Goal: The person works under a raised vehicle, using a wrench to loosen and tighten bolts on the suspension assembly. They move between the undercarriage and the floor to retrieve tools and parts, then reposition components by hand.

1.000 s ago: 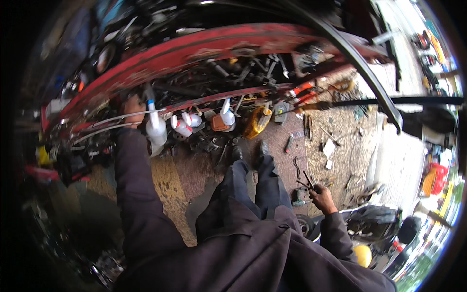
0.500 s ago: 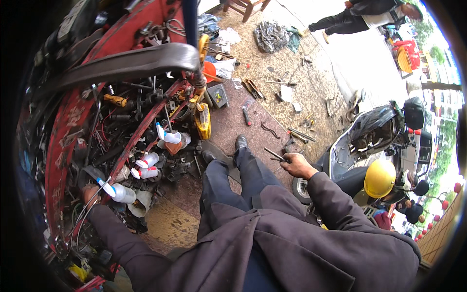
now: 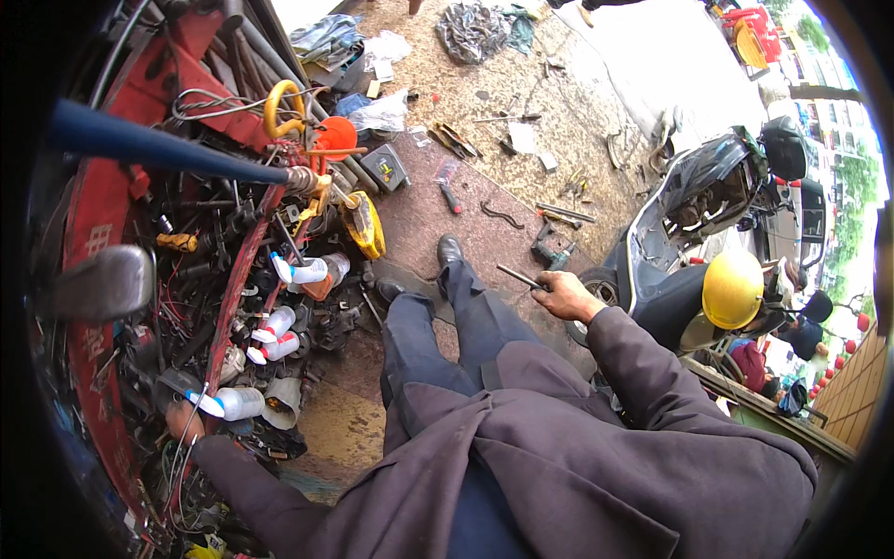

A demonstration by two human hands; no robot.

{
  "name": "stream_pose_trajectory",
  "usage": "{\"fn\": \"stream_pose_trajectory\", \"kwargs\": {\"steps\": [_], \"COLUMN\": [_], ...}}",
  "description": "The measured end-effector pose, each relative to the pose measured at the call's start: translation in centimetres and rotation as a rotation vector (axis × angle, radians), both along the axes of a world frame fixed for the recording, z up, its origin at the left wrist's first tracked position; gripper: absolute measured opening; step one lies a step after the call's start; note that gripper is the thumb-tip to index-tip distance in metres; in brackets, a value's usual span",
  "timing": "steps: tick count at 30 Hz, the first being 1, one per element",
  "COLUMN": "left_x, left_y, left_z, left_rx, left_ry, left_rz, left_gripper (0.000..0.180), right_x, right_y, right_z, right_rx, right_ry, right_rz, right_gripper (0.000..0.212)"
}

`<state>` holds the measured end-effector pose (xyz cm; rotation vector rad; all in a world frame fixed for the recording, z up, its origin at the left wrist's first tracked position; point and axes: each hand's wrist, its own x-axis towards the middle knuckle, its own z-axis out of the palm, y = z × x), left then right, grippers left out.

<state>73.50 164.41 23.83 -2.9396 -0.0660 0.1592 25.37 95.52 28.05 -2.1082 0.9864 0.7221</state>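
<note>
My right hand (image 3: 564,297) is closed around a slim dark metal rod-like tool (image 3: 518,276), which points up and left over the floor. Its exact kind is too small to tell. At the left, my left hand (image 3: 183,422) reaches into a red-framed bin (image 3: 88,340) heaped with dark metal parts. A clear bottle with a blue-and-white spray top (image 3: 240,403) lies beside that hand. The left fingers are mostly hidden among the parts, and a thin bent cable (image 3: 173,484) runs close by the wrist.
Several more bottles (image 3: 276,325) lie on the parts. A blue pole (image 3: 177,149) crosses the bin. On the floor are a cordless drill (image 3: 553,249), a red-and-black-handled tool (image 3: 451,198) and a grey case (image 3: 385,168). A scooter (image 3: 689,233) with a yellow helmet (image 3: 732,290) stands right.
The whole view has shifted, with floor things now higher and further left. The standing person at the top is nearly out of view. My left hand stays among the parts; the right keeps its tool.
</note>
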Motion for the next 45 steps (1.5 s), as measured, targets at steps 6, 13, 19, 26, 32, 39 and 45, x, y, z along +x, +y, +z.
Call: {"fn": "stream_pose_trajectory", "kwargs": {"steps": [6, 13, 19, 26, 32, 39, 45], "left_x": [-4.1, -18.2, -28.7, -27.8, -28.2, -29.3, -30.9], "left_y": [2.1, -3.7, -19.2, -45.0, -57.9, -71.0, -82.2], "left_z": [0.4, 3.6, 4.0, 12.3, 15.1, 15.8, 14.3], "left_rx": [-0.003, -0.247, -1.547, -1.623, -1.636, -1.645, -1.650], "left_ry": [-0.514, -0.736, -0.211, 0.120, 0.313, 0.578, 0.718], "left_rz": [-0.115, 0.399, 0.810, 0.339, 0.059, -0.179, -0.203], "left_gripper": [0.034, 0.040, 0.007, 0.013, 0.015, 0.014, 0.010], "right_x": [0.1, 0.1, 1.4, -1.9, -8.7, -16.1, -20.9], "right_y": [0.6, -2.2, -8.0, -16.2, -22.7, -25.8, -28.0], "right_z": [-0.2, -1.2, 1.0, 8.2, 10.3, 11.8, 12.9], "right_rx": [0.007, -0.209, 0.311, 0.930, 0.967, 0.792, 0.510], "right_ry": [0.011, 0.003, -0.195, -0.707, -0.941, -1.095, -0.978], "right_rz": [-0.030, -0.046, -0.369, -0.590, -0.702, -0.913, -1.203], "right_gripper": [0.031, 0.028, 0.023, 0.024, 0.028, 0.026, 0.019]}}
